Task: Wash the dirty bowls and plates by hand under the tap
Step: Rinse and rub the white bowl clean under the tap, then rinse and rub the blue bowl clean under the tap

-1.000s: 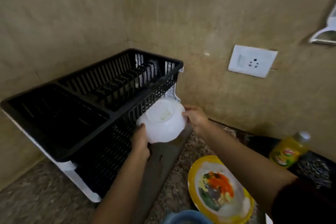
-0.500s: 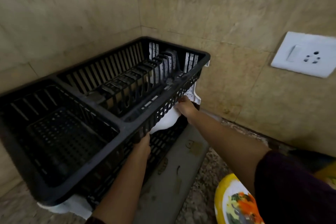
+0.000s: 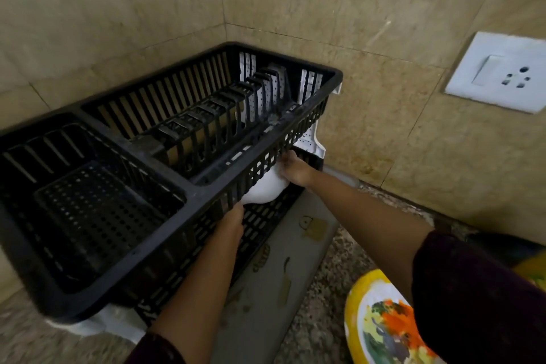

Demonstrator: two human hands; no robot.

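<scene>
The white bowl (image 3: 263, 190) sat half under the upper tier of the black dish rack (image 3: 189, 195), the right hand (image 3: 295, 170) gripping its edge and the left hand (image 3: 232, 223) with fingers hidden, their hold impossible to tell, so the bowl, likely wet, might have snagged the rail and dropped onto the worktop (image 3: 325, 319).

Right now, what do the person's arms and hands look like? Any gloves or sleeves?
No gloves: left hand and right hand are bare, no ring or watch visible. Forearms are bare too. Dark maroon sleeves end near the elbows.
</scene>
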